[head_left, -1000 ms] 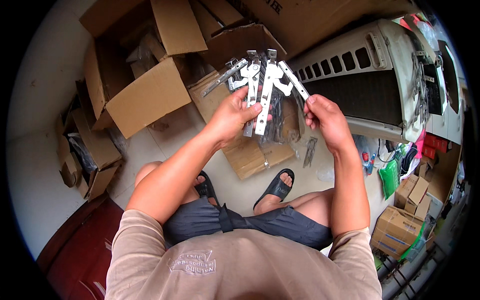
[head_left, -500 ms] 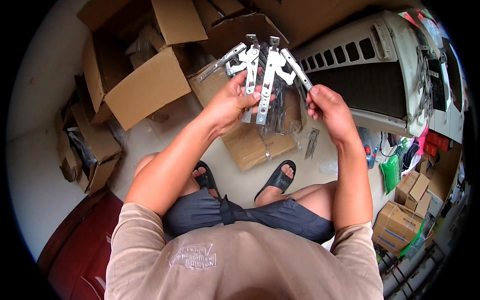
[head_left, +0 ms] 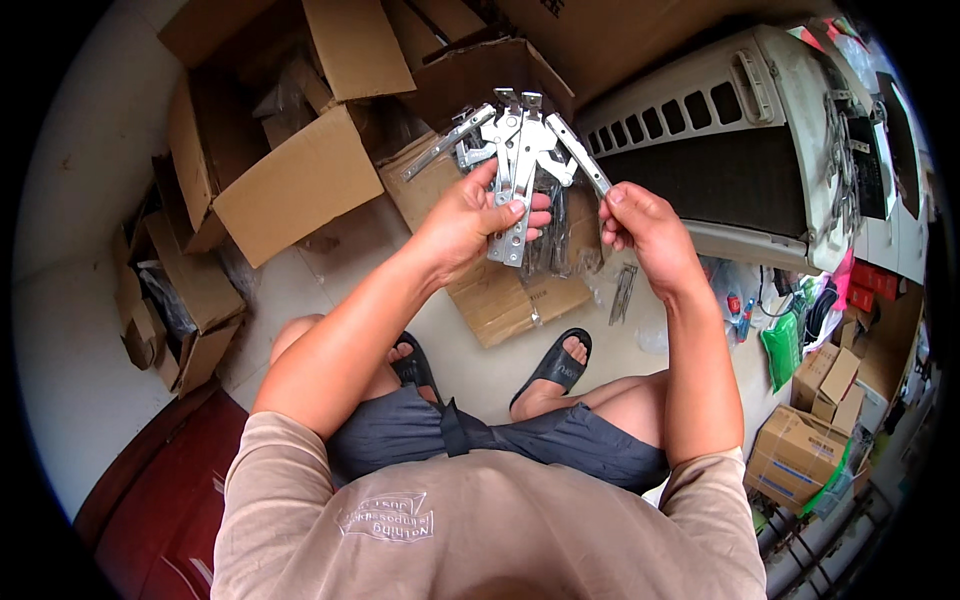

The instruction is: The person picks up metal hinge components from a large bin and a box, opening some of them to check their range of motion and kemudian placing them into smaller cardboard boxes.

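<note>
Two silvery metal hinges, a left one and a right one, are held up in front of me, their long plates crossing and overlapping. My left hand grips both plates near their lower ends, thumb in front and fingers behind. From each hinge a slotted arm slants outward and down. The right hinge's arm has its lower end pinched between the thumb and fingers of my right hand. Behind the hinges, more metal parts in clear plastic lie on a flattened cardboard piece.
Open cardboard boxes stand at the far left. A pale appliance-like casing with a dark panel is at the far right. Thin metal rods lie on the floor nearby. Small cartons and a green packet sit at right.
Both hands have come slightly nearer to me with the hinges. The two plates, apart at their lower ends before, now overlap, and the right hinge's arm has shifted left.
</note>
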Tool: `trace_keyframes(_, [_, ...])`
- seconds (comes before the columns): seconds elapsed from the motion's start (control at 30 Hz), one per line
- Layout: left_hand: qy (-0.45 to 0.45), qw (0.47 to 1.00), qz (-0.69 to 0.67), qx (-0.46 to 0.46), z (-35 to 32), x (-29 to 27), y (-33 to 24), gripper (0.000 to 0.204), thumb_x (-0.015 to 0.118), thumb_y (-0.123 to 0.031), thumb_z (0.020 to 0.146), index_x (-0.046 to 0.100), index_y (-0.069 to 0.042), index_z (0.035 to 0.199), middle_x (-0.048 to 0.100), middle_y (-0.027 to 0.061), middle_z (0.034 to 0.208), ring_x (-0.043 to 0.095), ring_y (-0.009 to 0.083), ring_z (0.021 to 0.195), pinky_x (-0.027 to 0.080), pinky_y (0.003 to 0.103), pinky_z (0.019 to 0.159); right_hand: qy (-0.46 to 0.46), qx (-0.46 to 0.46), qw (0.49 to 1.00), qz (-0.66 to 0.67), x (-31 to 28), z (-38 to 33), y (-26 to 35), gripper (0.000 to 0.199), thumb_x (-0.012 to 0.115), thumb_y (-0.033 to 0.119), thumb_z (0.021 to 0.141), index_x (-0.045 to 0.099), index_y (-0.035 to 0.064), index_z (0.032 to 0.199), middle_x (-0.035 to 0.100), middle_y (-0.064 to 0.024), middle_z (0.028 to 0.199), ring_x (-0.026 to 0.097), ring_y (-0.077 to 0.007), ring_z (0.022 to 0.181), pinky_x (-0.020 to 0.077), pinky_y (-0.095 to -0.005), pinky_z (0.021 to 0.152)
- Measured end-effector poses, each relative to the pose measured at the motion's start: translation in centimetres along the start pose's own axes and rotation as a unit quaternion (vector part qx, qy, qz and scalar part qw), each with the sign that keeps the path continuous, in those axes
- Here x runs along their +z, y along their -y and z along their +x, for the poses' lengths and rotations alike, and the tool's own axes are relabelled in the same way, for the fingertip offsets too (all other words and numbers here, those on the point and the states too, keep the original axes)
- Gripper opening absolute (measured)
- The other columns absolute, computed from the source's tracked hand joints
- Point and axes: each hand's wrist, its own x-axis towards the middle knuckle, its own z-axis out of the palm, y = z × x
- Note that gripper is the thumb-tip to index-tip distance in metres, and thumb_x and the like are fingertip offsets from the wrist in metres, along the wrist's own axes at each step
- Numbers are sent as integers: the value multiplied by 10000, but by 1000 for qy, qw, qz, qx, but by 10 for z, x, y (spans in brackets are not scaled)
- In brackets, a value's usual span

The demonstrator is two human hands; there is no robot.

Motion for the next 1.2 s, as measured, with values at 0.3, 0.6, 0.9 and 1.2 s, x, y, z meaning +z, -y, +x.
trace_keyframes(0.3, [-3, 1000, 24, -4, 3, -4, 2, 558, 647, -21, 1047, 409, -60, 1551, 707, 176, 1289, 743, 235, 1097, 645, 345, 940, 11, 9, 1000, -3, 1, 0, 3, 299, 538, 297, 1130, 653, 70, 974, 610, 33, 826, 575, -60, 755, 451, -230, 700])
trace_keyframes(0.6, [-2, 1000, -17, -4, 1, -1, -3, 571, 651, -16, 1043, 398, -58, 1554, 708, 169, 1296, 748, 227, 1097, 652, 332, 940, -3, 21, 998, 56, 2, 7, -3, 288, 544, 287, 1128, 665, 66, 990, 619, 22, 830, 592, -64, 749, 454, -222, 685])
trace_keyframes(0.9, [15, 999, -27, -13, 4, -5, -3, 586, 668, -33, 1040, 387, -46, 1554, 697, 172, 1322, 748, 229, 1103, 650, 329, 942, 1, 27, 995, 94, 0, 11, -5, 294, 560, 305, 1125, 665, 64, 994, 618, 18, 840, 601, -74, 752, 466, -219, 686])
trace_keyframes(1.2, [-22, 999, 16, -21, 8, -10, 1, 515, 656, -19, 1040, 449, -41, 1511, 714, 143, 1268, 748, 195, 1049, 643, 316, 926, 19, 31, 999, 37, 0, 14, -4, 279, 575, 304, 1119, 674, 73, 998, 640, 29, 861, 613, -67, 781, 472, -230, 716])
